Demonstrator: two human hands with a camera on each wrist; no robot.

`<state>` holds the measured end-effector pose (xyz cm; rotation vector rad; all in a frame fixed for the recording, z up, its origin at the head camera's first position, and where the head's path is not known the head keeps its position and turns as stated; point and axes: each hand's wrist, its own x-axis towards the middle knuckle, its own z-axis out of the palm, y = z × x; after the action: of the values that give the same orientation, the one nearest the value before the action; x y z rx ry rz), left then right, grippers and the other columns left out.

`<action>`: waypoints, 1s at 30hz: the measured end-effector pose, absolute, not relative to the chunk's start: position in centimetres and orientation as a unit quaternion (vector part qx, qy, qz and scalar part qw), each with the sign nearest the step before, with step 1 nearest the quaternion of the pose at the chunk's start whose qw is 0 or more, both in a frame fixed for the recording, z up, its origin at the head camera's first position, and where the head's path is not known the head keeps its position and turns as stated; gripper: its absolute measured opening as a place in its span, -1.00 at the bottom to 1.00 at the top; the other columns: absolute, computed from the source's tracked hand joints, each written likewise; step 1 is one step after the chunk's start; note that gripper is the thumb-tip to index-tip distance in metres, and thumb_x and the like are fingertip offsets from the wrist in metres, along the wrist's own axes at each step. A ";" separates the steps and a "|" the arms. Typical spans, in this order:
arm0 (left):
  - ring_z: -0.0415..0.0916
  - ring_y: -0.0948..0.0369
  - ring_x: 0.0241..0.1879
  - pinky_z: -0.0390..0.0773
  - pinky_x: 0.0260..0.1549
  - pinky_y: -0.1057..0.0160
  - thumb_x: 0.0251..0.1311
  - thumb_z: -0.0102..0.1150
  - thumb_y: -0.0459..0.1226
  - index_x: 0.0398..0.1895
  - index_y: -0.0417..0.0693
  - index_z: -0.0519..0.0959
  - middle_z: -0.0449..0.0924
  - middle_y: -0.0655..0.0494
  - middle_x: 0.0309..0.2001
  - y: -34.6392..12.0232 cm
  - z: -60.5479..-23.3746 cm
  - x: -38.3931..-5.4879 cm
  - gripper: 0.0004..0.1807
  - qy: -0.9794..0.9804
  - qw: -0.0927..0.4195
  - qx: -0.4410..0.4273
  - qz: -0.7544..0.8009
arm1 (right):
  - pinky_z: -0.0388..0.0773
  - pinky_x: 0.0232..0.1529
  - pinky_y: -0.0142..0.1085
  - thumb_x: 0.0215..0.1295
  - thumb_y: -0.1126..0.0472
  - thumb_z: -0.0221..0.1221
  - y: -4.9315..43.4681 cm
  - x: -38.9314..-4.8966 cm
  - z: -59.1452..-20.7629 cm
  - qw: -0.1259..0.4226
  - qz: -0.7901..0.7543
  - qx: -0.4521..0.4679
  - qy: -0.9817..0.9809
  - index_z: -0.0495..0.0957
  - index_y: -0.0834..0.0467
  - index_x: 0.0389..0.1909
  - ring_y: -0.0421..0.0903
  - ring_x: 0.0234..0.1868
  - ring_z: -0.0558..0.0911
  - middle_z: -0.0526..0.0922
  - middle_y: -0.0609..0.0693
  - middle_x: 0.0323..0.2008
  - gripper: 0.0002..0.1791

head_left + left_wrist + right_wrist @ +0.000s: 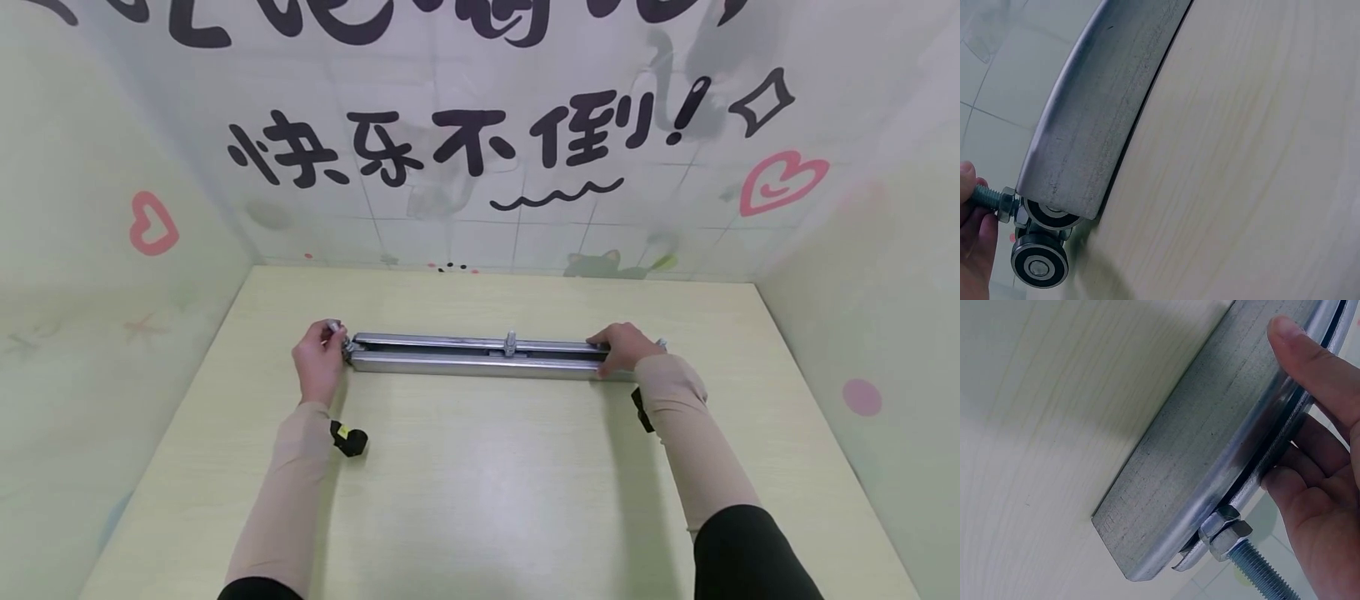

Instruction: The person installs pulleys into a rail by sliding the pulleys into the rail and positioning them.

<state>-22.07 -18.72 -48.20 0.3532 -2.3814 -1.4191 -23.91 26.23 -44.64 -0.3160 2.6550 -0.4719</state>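
A metal channel rail [435,363] with a slot along its top lies crosswise on the table. At its left end, my left hand [318,362] pinches the threaded bolt [986,197] of a roller trolley. One black-rimmed wheel [1039,267] of that trolley sticks out past the rail's end, and another is partly inside the channel. My right hand [628,346] grips the rail near its right end, thumb on the front wall and fingers at the back. Close by, a second bolt with nuts [1225,531] rises from the slot. Midway along stands a third bolt [510,343].
The pale wood-grain table [480,483] runs up to a printed back wall [450,237] with large lettering. Side walls [862,333] stand at left and right. Black wrist devices [350,439] hang beside both sleeves.
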 end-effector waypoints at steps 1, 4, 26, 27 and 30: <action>0.52 0.06 -0.15 0.55 -0.13 0.32 0.21 0.04 -0.39 -0.10 -0.37 0.47 0.56 -0.22 -0.14 -18.6 -48.2 -22.0 -0.76 -0.840 0.170 0.121 -0.500 | 0.33 0.15 -0.02 -0.20 0.30 0.39 26.2 -23.9 -44.6 0.213 -0.171 -0.110 0.956 0.45 0.25 0.09 0.20 0.10 0.41 0.47 0.28 0.06 -0.31; 0.53 0.06 -0.17 0.56 -0.17 0.34 0.20 0.05 -0.39 -0.12 -0.39 0.48 0.56 -0.24 -0.16 -18.4 -48.2 -22.0 -0.76 -0.842 0.168 0.115 -0.500 | 0.33 0.15 -0.02 -0.20 0.30 0.39 26.2 -23.9 -44.7 0.216 -0.171 -0.110 0.955 0.45 0.25 0.09 0.20 0.10 0.40 0.47 0.28 0.07 -0.31; 0.53 -0.05 -0.19 0.58 -0.21 0.08 0.20 0.08 -0.31 -0.13 -0.36 0.49 0.57 -0.27 -0.21 -20.6 -46.4 -22.4 -0.73 -0.910 0.063 0.022 -0.409 | 0.34 0.14 0.01 -0.21 0.26 0.40 26.4 -24.3 -45.1 0.207 -0.167 -0.133 0.955 0.45 0.26 0.08 0.22 0.09 0.41 0.48 0.28 0.05 -0.31; 0.53 -0.06 -0.21 0.58 -0.23 0.06 0.21 0.07 -0.30 -0.13 -0.37 0.49 0.57 -0.28 -0.22 -20.8 -46.2 -22.5 -0.72 -0.916 0.055 0.011 -0.398 | 0.34 0.13 0.01 -0.21 0.26 0.40 26.4 -24.3 -45.1 0.208 -0.167 -0.132 0.955 0.45 0.27 0.08 0.22 0.09 0.42 0.48 0.28 0.05 -0.31; 0.53 -0.03 -0.26 0.57 -0.27 0.07 0.24 0.04 -0.26 -0.13 -0.36 0.49 0.58 -0.27 -0.24 -21.1 -45.8 -22.7 -0.70 -0.926 0.038 -0.008 -0.376 | 0.34 0.13 0.00 -0.22 0.27 0.40 26.2 -24.2 -45.1 0.209 -0.169 -0.131 0.954 0.46 0.27 0.07 0.21 0.08 0.42 0.49 0.28 0.04 -0.31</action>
<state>-22.65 -21.06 -45.81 -0.0244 -2.8408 -1.1539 -24.21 26.25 -45.06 -0.3656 2.6545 -0.4694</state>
